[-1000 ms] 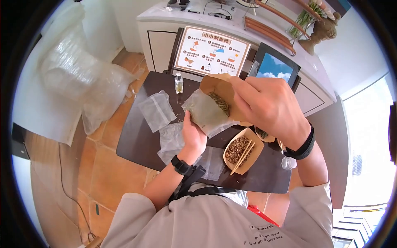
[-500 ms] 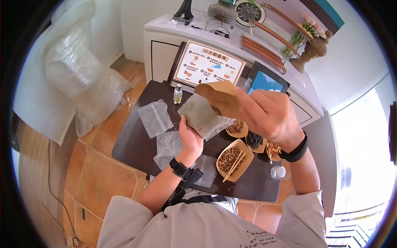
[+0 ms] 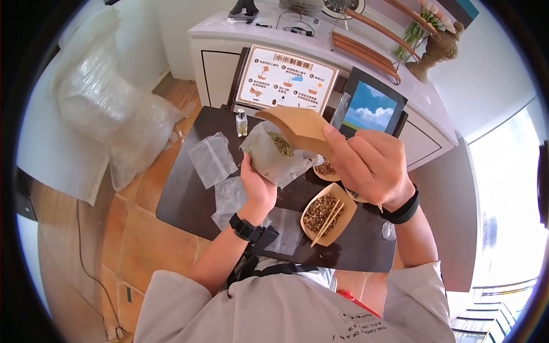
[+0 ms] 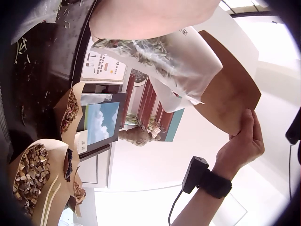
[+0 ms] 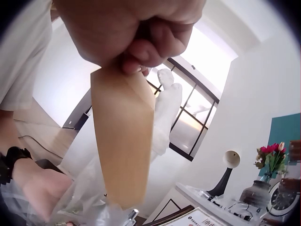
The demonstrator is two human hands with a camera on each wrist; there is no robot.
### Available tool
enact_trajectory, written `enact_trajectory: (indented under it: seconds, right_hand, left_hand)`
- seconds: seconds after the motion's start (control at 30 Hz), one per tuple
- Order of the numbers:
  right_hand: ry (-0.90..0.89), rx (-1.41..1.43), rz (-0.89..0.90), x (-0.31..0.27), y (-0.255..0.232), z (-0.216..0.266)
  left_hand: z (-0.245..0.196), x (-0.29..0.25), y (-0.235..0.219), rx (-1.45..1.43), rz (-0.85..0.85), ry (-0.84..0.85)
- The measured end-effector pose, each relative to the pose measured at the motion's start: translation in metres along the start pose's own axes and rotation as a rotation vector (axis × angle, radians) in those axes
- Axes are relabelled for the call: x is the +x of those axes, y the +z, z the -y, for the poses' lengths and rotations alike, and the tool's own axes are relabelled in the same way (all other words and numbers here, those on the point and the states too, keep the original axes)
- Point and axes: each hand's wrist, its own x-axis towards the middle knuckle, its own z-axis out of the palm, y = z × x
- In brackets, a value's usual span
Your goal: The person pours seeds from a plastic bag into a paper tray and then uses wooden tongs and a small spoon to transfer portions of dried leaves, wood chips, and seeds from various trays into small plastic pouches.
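Observation:
A translucent pouch [image 3: 260, 162] stands in my left hand [image 3: 258, 186], whose fingers and thumb hold it from below and the side. Green dried herbs [image 3: 280, 144] show at its open mouth, and more press against its wall in the left wrist view. My right hand [image 3: 372, 166] pinches one end of a brown paper tray [image 3: 303, 128], tipped with its far end over the pouch's mouth. In the right wrist view the tray's plain outer side [image 5: 122, 136] faces me. From the left wrist view, the visible part of its inside [image 4: 230, 101] looks bare.
A paper tray [image 3: 344, 228] of brown chips, with chopsticks [image 3: 327, 223] across it, sits on the dark table [image 3: 189, 200]. Flat clear bags [image 3: 213, 160] lie left of it. A small glass bottle [image 3: 241, 123] stands near a printed sheet [image 3: 286, 77] and a sky picture [image 3: 369, 108].
The paper tray has tilted further, so its outer side now shows where its inside did. Herbs now show clearly in the pouch's mouth. Both hands keep their holds; the head view has shifted slightly.

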Motion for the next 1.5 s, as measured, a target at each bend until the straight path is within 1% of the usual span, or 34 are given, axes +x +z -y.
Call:
enact_trajectory:
  seconds: [0.07, 0.2, 0.27, 0.3, 0.37, 0.4, 0.47, 0.5, 0.53, 0.6, 0.67, 0.7, 0.73, 0.77, 0.8, 0.83, 0.87, 0.9, 0.93, 0.97, 1.0, 1.03, 1.07, 1.1, 1.13, 1.2, 1.23, 1.27, 1.3, 1.33, 1.37, 1.43, 1.47, 1.5]
  right_hand:
    - [-0.002, 0.018, -0.053, -0.005, 0.003, -0.001]
    - [0.052, 0.025, -0.050, -0.014, 0.003, -0.006]
    - [0.131, -0.001, -0.147, -0.020, 0.005, -0.007]
    - [0.140, -0.001, -0.150, -0.025, 0.006, -0.008]
    - [0.477, -0.051, -0.269, -0.038, 0.008, -0.009]
    - [0.487, -0.048, -0.269, -0.046, 0.012, -0.008]
    - [1.120, 0.159, -0.426, -0.064, 0.026, -0.001]
    - [1.307, 0.309, -0.460, -0.070, 0.034, 0.002]
    - [1.318, 0.311, -0.461, -0.077, 0.042, 0.007]
    - [1.555, 0.555, -0.312, -0.090, 0.061, 0.019]
    - [1.664, 0.673, -0.238, -0.103, 0.092, 0.035]
    - [1.707, 0.746, -0.247, -0.104, 0.104, 0.043]
    - [1.748, 0.820, -0.254, -0.102, 0.113, 0.051]
    - [1.738, 0.799, -0.215, -0.097, 0.119, 0.057]
    - [1.750, 0.797, -0.225, -0.092, 0.126, 0.063]
    - [1.708, 0.782, -0.219, -0.091, 0.134, 0.068]
    - [1.666, 0.767, -0.214, -0.093, 0.143, 0.072]
    - [1.671, 0.775, -0.215, -0.095, 0.150, 0.075]
    - [1.590, 0.693, -0.153, -0.096, 0.156, 0.078]
    - [1.507, 0.611, -0.093, -0.097, 0.161, 0.082]
    - [1.512, 0.615, -0.094, -0.095, 0.160, 0.085]
    - [1.450, 0.612, -0.088, -0.091, 0.158, 0.088]
    - [1.387, 0.607, -0.081, -0.089, 0.157, 0.090]
    - [1.384, 0.632, -0.038, -0.089, 0.160, 0.094]
    - [1.388, 0.631, -0.038, -0.092, 0.160, 0.097]
    - [1.320, 0.644, 0.107, -0.097, 0.161, 0.104]
    - [1.325, 0.702, 0.143, -0.099, 0.162, 0.105]
    - [1.327, 0.702, 0.143, -0.099, 0.161, 0.106]
    - [1.434, 0.827, 0.193, -0.094, 0.154, 0.105]
    - [1.540, 0.954, 0.244, -0.089, 0.146, 0.103]
    - [1.540, 0.956, 0.244, -0.086, 0.138, 0.102]
    - [1.602, 1.074, 0.202, -0.081, 0.120, 0.099]
    - [1.601, 1.079, 0.202, -0.077, 0.109, 0.095]
    - [1.643, 1.388, 0.130, -0.073, 0.097, 0.091]
  left_hand:
    - [0.003, 0.003, -0.002, 0.030, 0.004, 0.009]
    - [0.006, 0.005, 0.001, 0.063, -0.015, -0.002]
    - [0.006, 0.005, 0.001, 0.081, -0.028, -0.013]
    - [0.004, 0.005, 0.000, 0.085, -0.029, -0.015]
    - [-0.001, 0.006, -0.004, 0.097, -0.034, -0.020]
    - [-0.006, 0.006, -0.007, 0.073, -0.069, -0.039]
    - [-0.020, 0.004, -0.014, 0.057, -0.110, -0.063]
    - [-0.030, 0.000, -0.017, 0.057, -0.112, -0.085]
    - [-0.037, -0.004, -0.016, 0.058, -0.114, -0.108]
    - [-0.048, -0.009, -0.016, 0.084, -0.153, -0.101]
    - [-0.059, -0.012, -0.024, 0.207, -0.115, -0.107]
    - [-0.060, -0.015, -0.016, 0.240, -0.186, -0.039]
    - [-0.064, -0.012, -0.026, 0.247, -0.189, -0.039]
    - [-0.070, -0.007, -0.044, 0.229, -0.078, -0.098]
    - [-0.074, -0.007, -0.046, 0.210, 0.032, -0.158]
    - [-0.077, -0.007, -0.048, 0.216, 0.026, -0.158]
    - [-0.080, -0.009, -0.050, 0.201, 0.134, -0.209]
    - [-0.083, -0.010, -0.047, 0.184, 0.242, -0.259]
    - [-0.082, -0.011, -0.045, 0.191, 0.235, -0.259]
    - [-0.078, -0.011, -0.042, 0.237, 0.211, -0.216]
    - [-0.077, -0.010, -0.040, 0.282, 0.190, -0.173]
    - [-0.079, -0.008, -0.041, 0.286, 0.189, -0.174]
    - [-0.080, -0.006, -0.044, 0.265, 0.256, -0.181]
    - [-0.080, -0.006, -0.042, 0.242, 0.324, -0.188]
    - [-0.079, -0.008, -0.040, 0.242, 0.323, -0.192]
    - [-0.079, -0.015, -0.033, 0.413, 0.010, -0.142]
    - [-0.080, -0.017, -0.033, 0.414, 0.010, -0.145]
    - [-0.081, -0.018, -0.033, 0.350, 0.001, -0.176]
    - [-0.081, -0.019, -0.033, 0.285, -0.007, -0.206]
    - [-0.080, -0.018, -0.034, 0.286, -0.006, -0.206]
    - [-0.078, -0.017, -0.036, 0.312, -0.020, -0.180]
    - [-0.078, -0.016, -0.043, 0.339, -0.040, -0.148]
    - [-0.078, -0.013, -0.047, 0.494, 0.020, -0.081]
    - [-0.078, -0.011, -0.049, 0.648, 0.081, -0.015]
